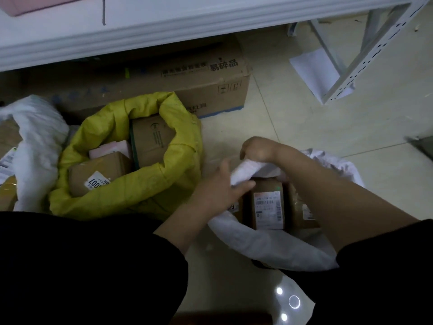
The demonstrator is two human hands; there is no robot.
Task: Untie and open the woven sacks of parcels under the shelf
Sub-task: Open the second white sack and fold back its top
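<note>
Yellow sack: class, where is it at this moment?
In the head view the yellow sack sits open on the floor, left of centre, before the big carton and left of the right-hand white sack.

Large printed cardboard carton (150,90) sits on pale tiled floor (304,127), blue strip along its lower edge. I note white paper sheet (314,71) lying right of it, pink box (35,4) top left, glossy plastic film (297,292) reflecting lights at bottom.
</note>
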